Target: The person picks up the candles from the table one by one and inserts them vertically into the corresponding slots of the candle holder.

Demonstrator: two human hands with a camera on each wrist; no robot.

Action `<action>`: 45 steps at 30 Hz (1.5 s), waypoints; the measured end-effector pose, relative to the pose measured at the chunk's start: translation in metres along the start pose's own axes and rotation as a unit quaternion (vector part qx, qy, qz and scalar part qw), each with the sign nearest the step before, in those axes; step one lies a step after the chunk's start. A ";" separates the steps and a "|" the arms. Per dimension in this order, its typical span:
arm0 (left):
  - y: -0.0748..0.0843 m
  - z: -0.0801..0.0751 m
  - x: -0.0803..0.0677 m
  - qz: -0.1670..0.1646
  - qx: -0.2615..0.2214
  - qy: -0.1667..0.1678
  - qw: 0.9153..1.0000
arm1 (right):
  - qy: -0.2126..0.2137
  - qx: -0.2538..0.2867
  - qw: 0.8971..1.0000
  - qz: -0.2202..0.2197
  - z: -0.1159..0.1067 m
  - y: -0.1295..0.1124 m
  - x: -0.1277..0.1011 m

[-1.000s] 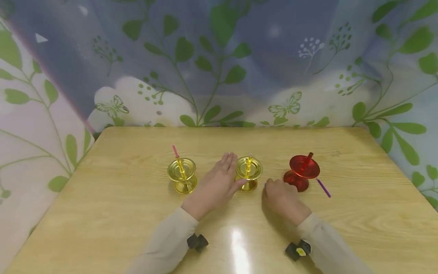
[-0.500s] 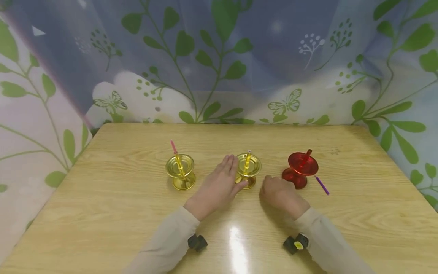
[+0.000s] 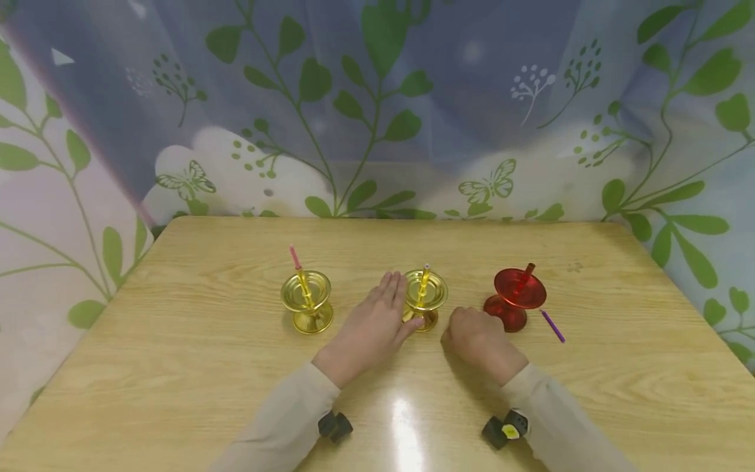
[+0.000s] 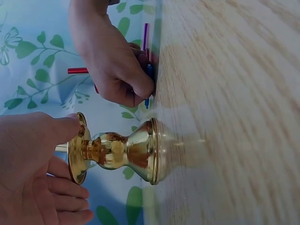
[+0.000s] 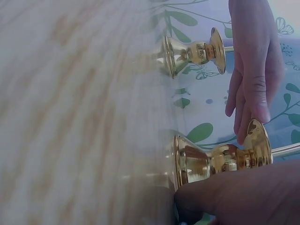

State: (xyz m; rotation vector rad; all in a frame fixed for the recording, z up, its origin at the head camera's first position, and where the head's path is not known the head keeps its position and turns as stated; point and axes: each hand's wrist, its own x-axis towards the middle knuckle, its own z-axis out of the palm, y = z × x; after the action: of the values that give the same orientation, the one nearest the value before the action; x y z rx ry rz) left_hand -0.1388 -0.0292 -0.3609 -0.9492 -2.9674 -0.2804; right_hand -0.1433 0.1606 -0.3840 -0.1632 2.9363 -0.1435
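In the head view, my left hand point(image 3: 374, 321) lies with straight fingers along the left side of the middle gold candle holder point(image 3: 433, 298). Its thumb reaches across the front, and in the left wrist view the thumb tip meets the dish rim. The holder point(image 4: 112, 150) stands upright on the table. My right hand point(image 3: 480, 337), low over the wood between this holder and a red candle holder point(image 3: 519, 298), pinches a small blue candle point(image 4: 149, 71). From the head view the fingers hide that candle; its tip shows below them in the left wrist view.
A second gold candle holder point(image 3: 312, 320) at the left carries a pink candle point(image 3: 295, 255). A purple candle point(image 3: 552, 326) lies beside the red holder's base. Behind the table's back edge hangs a leaf-printed cloth point(image 3: 448, 131).
My right hand has edged slightly left toward the middle holder, and the blue tip seen at its fingers a second ago is now hidden in the head view. My left hand keeps its place.
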 end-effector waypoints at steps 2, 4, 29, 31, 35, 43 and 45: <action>0.000 0.001 -0.001 0.000 0.000 0.000 1.000 | 0.000 0.000 1.000 -0.002 0.001 0.000 0.000; -0.001 0.001 -0.001 0.000 0.001 0.002 1.000 | 0.001 -0.003 1.000 -0.007 0.001 0.000 0.001; 0.002 -0.003 0.010 -0.031 0.011 0.019 0.999 | 0.225 0.040 0.970 -0.086 -0.030 -0.001 0.010; 0.001 -0.004 0.012 -0.029 0.003 0.020 0.999 | 0.221 0.037 0.971 -0.086 -0.033 0.001 0.011; 0.003 -0.006 0.016 -0.024 -0.004 0.030 0.999 | 0.205 0.024 0.974 -0.097 -0.037 0.004 0.010; 0.004 0.001 0.015 -0.019 0.002 0.041 0.999 | 0.206 0.065 0.972 -0.096 -0.056 0.014 0.002; 0.004 0.003 0.015 -0.019 0.006 0.048 0.999 | 0.245 0.100 0.956 -0.129 -0.062 0.015 0.003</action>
State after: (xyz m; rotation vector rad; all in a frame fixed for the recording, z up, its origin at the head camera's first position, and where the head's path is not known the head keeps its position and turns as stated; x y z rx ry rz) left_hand -0.1488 -0.0171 -0.3624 -0.8546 -2.8987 -0.3004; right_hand -0.1601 0.1803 -0.3255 -0.5539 3.3439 -0.5967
